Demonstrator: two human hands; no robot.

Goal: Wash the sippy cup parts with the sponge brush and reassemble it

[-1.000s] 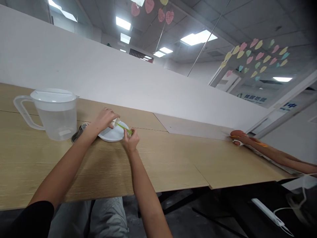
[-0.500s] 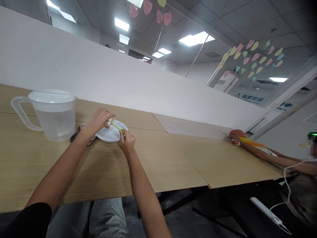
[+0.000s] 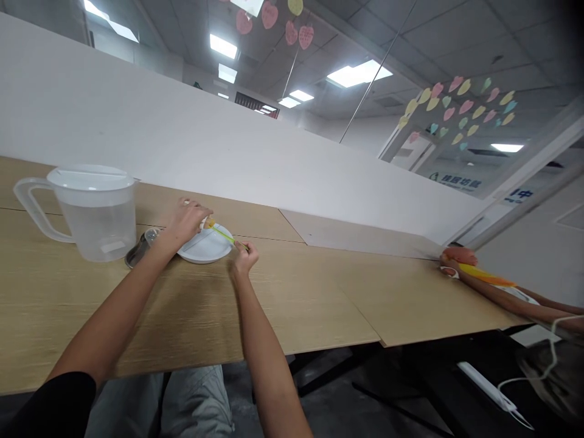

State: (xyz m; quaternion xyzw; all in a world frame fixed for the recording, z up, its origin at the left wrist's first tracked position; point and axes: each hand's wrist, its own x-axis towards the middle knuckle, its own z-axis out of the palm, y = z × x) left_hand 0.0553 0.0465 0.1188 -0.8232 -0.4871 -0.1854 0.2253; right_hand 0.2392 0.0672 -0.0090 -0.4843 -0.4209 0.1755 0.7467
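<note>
My left hand (image 3: pixel 188 221) is closed around a small whitish container (image 3: pixel 206 223), tipped on its side over a round white plate (image 3: pixel 205 250) with a divider. Something yellowish shows at the container's mouth. My right hand (image 3: pixel 246 258) pinches a thin bright-green stick-like tool (image 3: pixel 223 233), whose far end meets that mouth; I cannot make out the shape of its tip. Beside the plate, partly behind my left forearm, lies a dark shiny metal dish (image 3: pixel 133 254) with a small clear object (image 3: pixel 152 235) at it.
A clear lidded pitcher (image 3: pixel 103 222) stands at the left of the wooden table (image 3: pixel 301 298). A white partition (image 3: pixel 219 152) runs along the back. At the far right, another person's arms (image 3: pixel 493 295) rest on the table near orange and yellow things (image 3: pixel 486 275).
My right hand has moved a little to the right with the green tool, so more of its length shows. Yellowish material is now visible at the container's mouth. The other person's arms appear farther right.
</note>
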